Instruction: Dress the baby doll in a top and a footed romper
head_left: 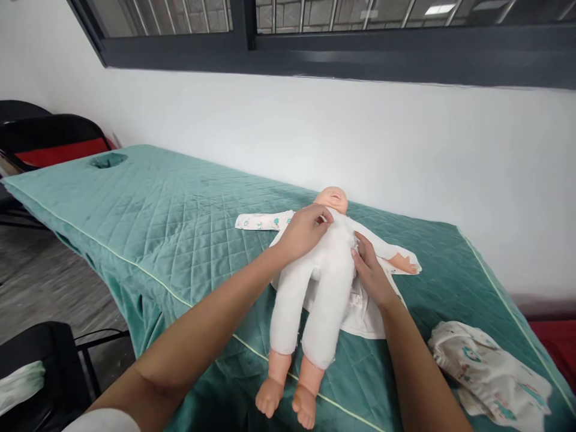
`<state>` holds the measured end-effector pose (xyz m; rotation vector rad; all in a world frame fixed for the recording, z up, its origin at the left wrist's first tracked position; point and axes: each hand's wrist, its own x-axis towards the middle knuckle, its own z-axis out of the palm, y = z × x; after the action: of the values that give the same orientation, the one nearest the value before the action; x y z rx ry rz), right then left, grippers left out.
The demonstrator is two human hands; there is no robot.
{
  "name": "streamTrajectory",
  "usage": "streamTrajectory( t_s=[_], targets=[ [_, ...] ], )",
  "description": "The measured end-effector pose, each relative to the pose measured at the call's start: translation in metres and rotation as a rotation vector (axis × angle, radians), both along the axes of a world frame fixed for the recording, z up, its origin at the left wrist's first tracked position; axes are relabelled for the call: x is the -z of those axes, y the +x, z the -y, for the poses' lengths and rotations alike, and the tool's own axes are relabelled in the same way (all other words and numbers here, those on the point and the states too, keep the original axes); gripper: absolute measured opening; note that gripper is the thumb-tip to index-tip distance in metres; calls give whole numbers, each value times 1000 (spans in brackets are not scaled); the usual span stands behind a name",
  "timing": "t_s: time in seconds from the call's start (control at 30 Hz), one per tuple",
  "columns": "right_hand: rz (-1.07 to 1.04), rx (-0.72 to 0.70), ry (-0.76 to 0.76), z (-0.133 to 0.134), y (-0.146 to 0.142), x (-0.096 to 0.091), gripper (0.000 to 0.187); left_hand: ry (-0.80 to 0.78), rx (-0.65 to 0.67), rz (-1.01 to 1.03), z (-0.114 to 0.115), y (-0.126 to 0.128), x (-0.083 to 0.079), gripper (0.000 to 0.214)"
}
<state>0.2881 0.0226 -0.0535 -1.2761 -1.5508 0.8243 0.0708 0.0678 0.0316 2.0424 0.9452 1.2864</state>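
Note:
A baby doll (335,264) with a white soft body and plastic feet lies face up, its head towards the wall. Under it a white printed baby shirt (369,321) is spread out, one sleeve (261,221) stretched flat to the left. The doll's plastic hand (404,263) shows by the other sleeve. My left hand (308,229) is over the doll's upper chest, fingers curled in a pinch; what they hold is hidden. At the doll's side is my right hand (371,270), thumb and fingertips apart and touching the white body.
A quilted green cover (180,204) drapes the bed, which has a face hole (108,160) at the far left. Crumpled printed baby clothing (490,375) lies at the right. Black chairs (54,132) stand left, and the white wall (427,150) runs behind.

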Motion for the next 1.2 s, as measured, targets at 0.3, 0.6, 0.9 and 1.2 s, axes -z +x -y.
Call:
streamTrajectory(
  t_s=[0.3, 0.6, 0.9, 1.2],
  targets=[
    [-40, 50, -41, 1, -3, 0, 72, -69, -484, 197, 46, -53, 17, 15],
    [-7, 75, -44, 1, -1, 0, 72, -611, -335, 116, 21, -70, 58, 53],
    [-41, 69, -32, -1, 2, 6, 71, -475, -360, -10, 7, -65, 36, 26],
    [-97, 35, -20, 0, 1, 7, 70, -422, 254, 28, 72, -38, -33, 27]
  ],
)
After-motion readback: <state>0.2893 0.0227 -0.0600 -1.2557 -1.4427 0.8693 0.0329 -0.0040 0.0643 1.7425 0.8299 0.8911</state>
